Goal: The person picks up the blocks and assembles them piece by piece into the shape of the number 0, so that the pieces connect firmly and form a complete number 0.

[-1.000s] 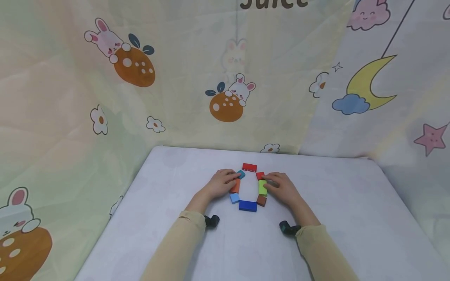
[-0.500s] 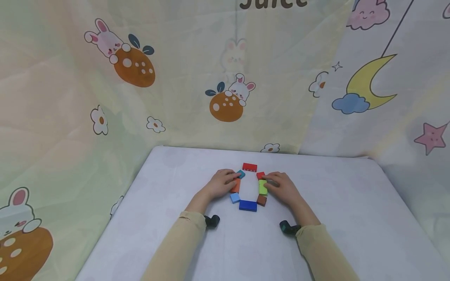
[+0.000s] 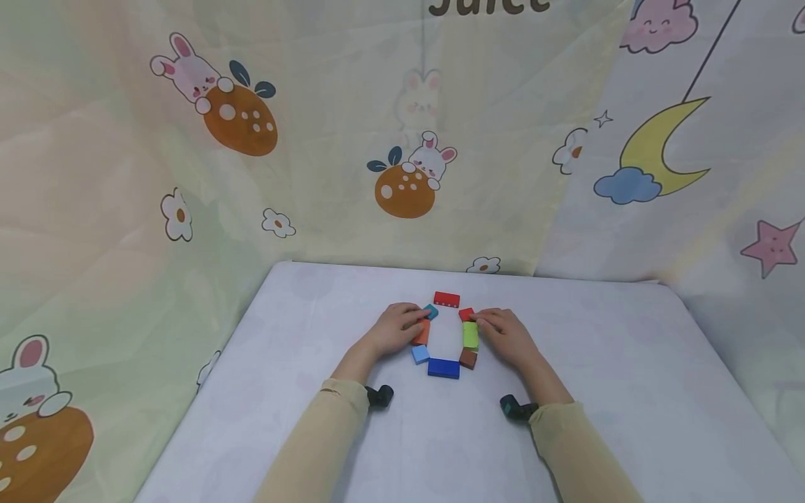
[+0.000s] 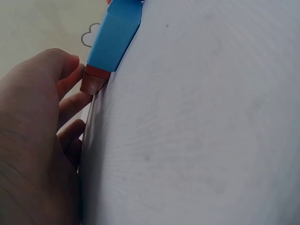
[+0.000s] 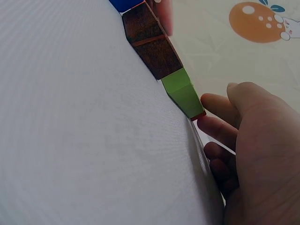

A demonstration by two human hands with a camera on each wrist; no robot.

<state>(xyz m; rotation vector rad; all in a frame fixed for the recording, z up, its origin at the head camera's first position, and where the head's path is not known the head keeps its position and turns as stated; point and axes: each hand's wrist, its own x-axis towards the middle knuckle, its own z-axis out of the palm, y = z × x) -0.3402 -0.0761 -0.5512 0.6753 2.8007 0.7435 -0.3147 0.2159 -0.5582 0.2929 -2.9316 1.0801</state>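
Toy building blocks lie in a ring on the white table in the head view. My left hand [image 3: 396, 327] is on the ring's left side, its index fingertip on a teal block [image 3: 430, 312] and its thumb by an orange block [image 3: 423, 334]. My right hand [image 3: 505, 337] is on the right, fingertips at a small red block [image 3: 466, 314], thumb just beside a lime-green block [image 3: 470, 337]. Both hands have loosely bent fingers. A light blue block [image 4: 115, 37] stands before the left hand in its wrist view; in the right wrist view, brown block [image 5: 154, 49] stands past the green one.
A long red block [image 3: 446, 300] lies at the ring's far end, apart from the others. The dark blue block [image 3: 444, 369] forms the near end. A printed curtain [image 3: 339, 105] hangs behind the table [image 3: 434, 447]. Black wrist cameras [image 3: 518, 409] stick out near both cuffs.
My right thumb has drawn slightly right, off the green block, so more of that block shows. The left hand and the blocks look still.
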